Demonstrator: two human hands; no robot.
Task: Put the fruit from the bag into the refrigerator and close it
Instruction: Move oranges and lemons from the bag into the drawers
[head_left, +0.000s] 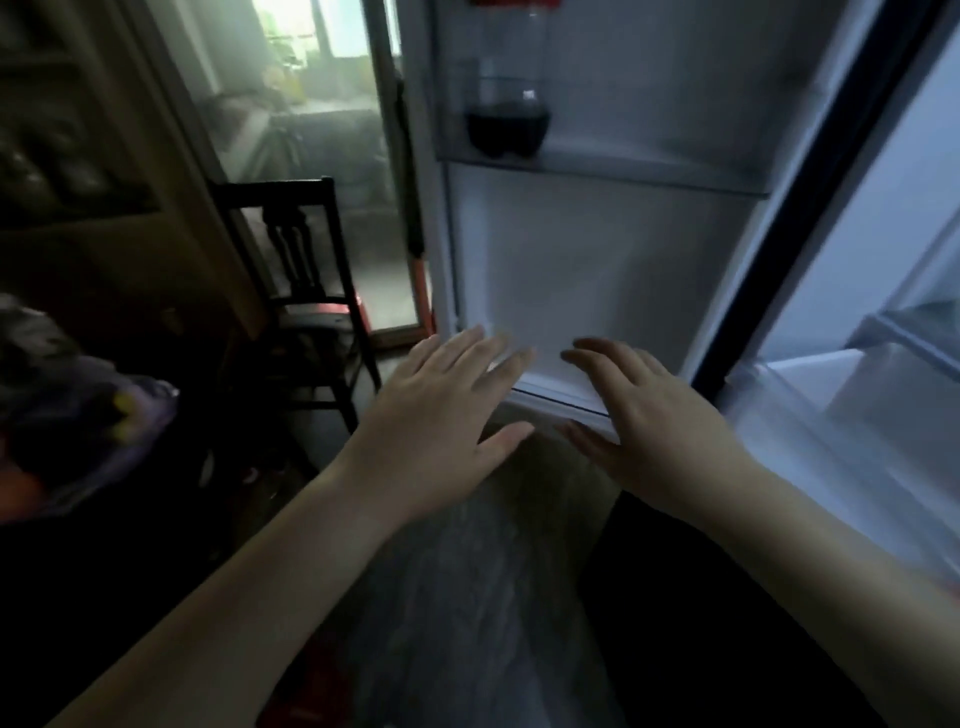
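Left hand (441, 415) and right hand (654, 421), fingers (467, 348) spread and empty, reach the fridge door (597, 260) bottom edge — fridge (857, 374) lies right.

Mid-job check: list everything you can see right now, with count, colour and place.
fridge door: one, white, centre, open, inner side facing the camera
door shelf: one, translucent grey, upper part of the door
bottle: one, clear with dark liquid at the bottom, standing at the shelf's left end
fridge: one, white inside, right edge
chair: one, black, left of the door
bag: one, dark purple, far left, blurred; contents unclear
left hand: one, fingers straight, at the door's lower edge
right hand: one, fingers straight, beside the left hand at the same edge
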